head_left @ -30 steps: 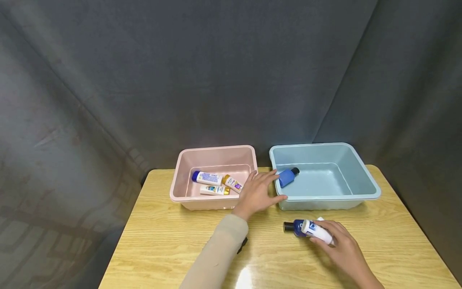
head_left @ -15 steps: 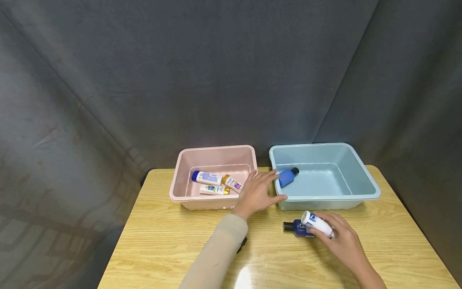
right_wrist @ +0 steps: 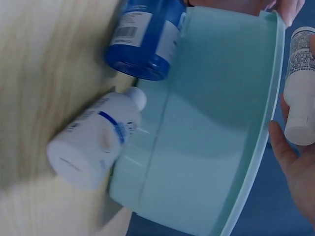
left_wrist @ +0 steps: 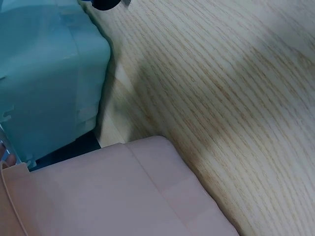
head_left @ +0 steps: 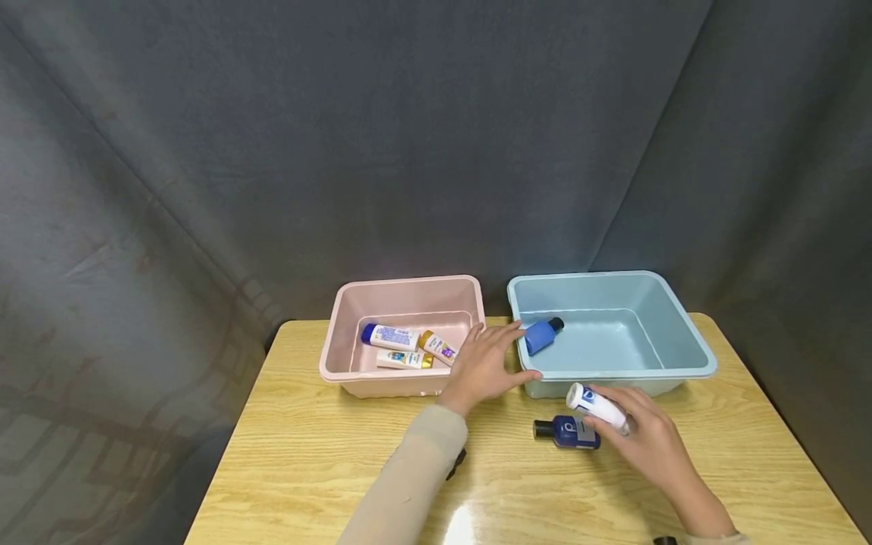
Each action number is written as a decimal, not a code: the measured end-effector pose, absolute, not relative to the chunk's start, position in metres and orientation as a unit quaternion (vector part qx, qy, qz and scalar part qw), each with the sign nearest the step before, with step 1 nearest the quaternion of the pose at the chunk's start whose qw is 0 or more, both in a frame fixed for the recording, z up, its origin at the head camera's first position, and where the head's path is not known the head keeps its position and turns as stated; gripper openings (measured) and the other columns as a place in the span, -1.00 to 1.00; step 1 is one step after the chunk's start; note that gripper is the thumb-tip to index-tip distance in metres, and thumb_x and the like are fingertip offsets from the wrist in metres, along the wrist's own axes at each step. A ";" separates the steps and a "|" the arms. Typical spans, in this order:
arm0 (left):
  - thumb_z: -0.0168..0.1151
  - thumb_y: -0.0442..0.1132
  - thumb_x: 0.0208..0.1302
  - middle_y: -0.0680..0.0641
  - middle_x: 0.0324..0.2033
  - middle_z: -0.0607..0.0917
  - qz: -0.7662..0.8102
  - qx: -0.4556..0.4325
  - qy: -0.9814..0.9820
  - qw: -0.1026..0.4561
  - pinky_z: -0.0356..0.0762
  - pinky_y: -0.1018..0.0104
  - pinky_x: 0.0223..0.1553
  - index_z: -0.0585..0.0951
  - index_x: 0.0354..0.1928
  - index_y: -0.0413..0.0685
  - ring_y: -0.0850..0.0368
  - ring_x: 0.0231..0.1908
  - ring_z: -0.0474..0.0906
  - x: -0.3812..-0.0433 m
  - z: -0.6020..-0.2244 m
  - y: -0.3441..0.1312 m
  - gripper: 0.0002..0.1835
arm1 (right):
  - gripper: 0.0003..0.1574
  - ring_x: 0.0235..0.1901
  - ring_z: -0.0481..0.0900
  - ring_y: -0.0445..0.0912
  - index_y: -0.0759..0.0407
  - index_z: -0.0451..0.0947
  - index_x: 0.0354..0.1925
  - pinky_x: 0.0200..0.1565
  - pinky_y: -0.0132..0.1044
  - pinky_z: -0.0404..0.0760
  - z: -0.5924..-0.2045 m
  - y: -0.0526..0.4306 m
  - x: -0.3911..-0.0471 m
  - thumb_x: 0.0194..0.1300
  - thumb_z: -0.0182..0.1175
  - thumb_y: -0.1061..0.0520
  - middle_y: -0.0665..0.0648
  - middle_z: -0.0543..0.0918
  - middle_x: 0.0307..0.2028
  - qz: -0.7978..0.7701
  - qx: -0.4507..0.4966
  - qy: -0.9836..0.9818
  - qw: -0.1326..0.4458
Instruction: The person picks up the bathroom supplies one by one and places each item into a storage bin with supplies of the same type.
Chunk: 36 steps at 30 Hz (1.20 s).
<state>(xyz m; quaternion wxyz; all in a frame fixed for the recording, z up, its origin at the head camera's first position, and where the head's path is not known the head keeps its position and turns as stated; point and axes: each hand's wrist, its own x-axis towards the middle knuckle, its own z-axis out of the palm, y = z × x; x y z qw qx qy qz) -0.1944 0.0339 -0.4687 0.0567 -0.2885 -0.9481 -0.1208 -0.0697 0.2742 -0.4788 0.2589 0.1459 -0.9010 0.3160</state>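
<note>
Pinched between fingers and thumb in the grip of the right hand (head_left: 647,435): a white bottle (head_left: 596,406), tilted, over the worktop (head_left: 306,462), in front of the light blue basin (head_left: 623,341). Close by, a dark blue bottle (head_left: 575,431), on its side. From the right wrist, also a second white bottle (right_wrist: 93,140), on the worktop beside that basin. With a spread grip, at the facing rims of light blue basin and pink basin (head_left: 398,376): the left hand (head_left: 481,367). Inside the pink basin, three small containers (head_left: 391,337), lying down.
</note>
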 end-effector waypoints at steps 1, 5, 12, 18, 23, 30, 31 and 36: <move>-0.03 0.60 0.13 0.18 0.47 0.24 -0.120 -0.289 -0.948 0.058 -0.05 0.01 0.49 0.33 0.45 0.29 0.15 0.41 0.21 -0.195 -0.468 0.034 -0.07 | -0.28 -0.17 0.49 -0.32 0.17 0.67 -0.01 -0.12 -0.68 0.40 -0.477 0.274 -0.071 -0.26 0.61 0.30 0.08 0.69 -0.14 0.316 0.148 -0.900 0.260; -0.05 0.60 0.13 0.19 0.47 0.25 -0.117 -0.287 -0.949 0.054 -0.04 0.02 0.48 0.33 0.45 0.29 0.17 0.41 0.21 -0.195 -0.469 0.035 -0.08 | -0.29 -0.13 0.47 -0.33 0.16 0.67 -0.01 -0.11 -0.67 0.39 -0.471 0.274 -0.075 -0.24 0.60 0.33 0.08 0.69 -0.13 0.328 0.156 -0.896 0.255; -0.04 0.59 0.14 0.19 0.47 0.23 -0.122 -0.282 -0.950 0.045 -0.12 0.05 0.50 0.31 0.46 0.30 0.17 0.42 0.19 -0.192 -0.470 0.032 -0.08 | -0.36 -0.12 0.45 -0.32 0.14 0.65 0.02 -0.13 -0.65 0.40 -0.460 0.268 -0.085 -0.12 0.58 0.27 0.05 0.68 -0.09 0.325 0.157 -0.906 0.220; -0.04 0.59 0.13 0.19 0.47 0.24 -0.122 -0.285 -0.949 0.053 -0.06 0.01 0.49 0.33 0.45 0.28 0.15 0.42 0.21 -0.194 -0.470 0.034 -0.07 | -0.36 -0.12 0.46 -0.28 0.16 0.65 0.02 -0.16 -0.64 0.45 -0.450 0.268 -0.093 -0.11 0.57 0.28 0.07 0.67 -0.08 0.307 0.161 -0.913 0.213; -0.02 0.59 0.13 0.19 0.46 0.25 -0.120 -0.285 -0.949 0.055 -0.04 0.01 0.48 0.33 0.45 0.28 0.16 0.41 0.22 -0.194 -0.469 0.034 -0.08 | -0.36 -0.11 0.46 -0.30 0.18 0.64 0.03 -0.15 -0.68 0.45 -0.448 0.268 -0.096 -0.10 0.56 0.30 0.08 0.67 -0.09 0.318 0.170 -0.911 0.202; -0.05 0.60 0.14 0.17 0.46 0.26 -0.118 -0.289 -0.948 0.058 -0.01 -0.01 0.48 0.34 0.45 0.28 0.15 0.41 0.23 -0.192 -0.467 0.034 -0.08 | -0.37 -0.19 0.49 -0.26 0.13 0.63 0.05 -0.31 -0.39 0.56 -0.437 0.271 -0.102 -0.06 0.56 0.26 0.05 0.66 -0.11 0.300 0.190 -0.917 0.184; -0.06 0.60 0.14 0.18 0.46 0.26 -0.119 -0.289 -0.948 0.058 -0.02 0.00 0.48 0.33 0.45 0.29 0.15 0.41 0.23 -0.192 -0.467 0.034 -0.08 | -0.38 -0.20 0.49 -0.25 0.12 0.64 0.05 -0.33 -0.35 0.56 -0.435 0.271 -0.104 -0.05 0.56 0.25 0.05 0.67 -0.11 0.297 0.193 -0.917 0.183; -0.08 0.61 0.13 0.19 0.46 0.25 -0.117 -0.288 -0.949 0.060 -0.02 0.01 0.48 0.33 0.45 0.29 0.17 0.40 0.23 -0.193 -0.468 0.034 -0.07 | -0.39 -0.18 0.52 -0.15 0.10 0.64 0.05 -0.33 -0.29 0.57 -0.427 0.271 -0.112 -0.04 0.56 0.22 0.08 0.67 -0.09 0.284 0.205 -0.918 0.184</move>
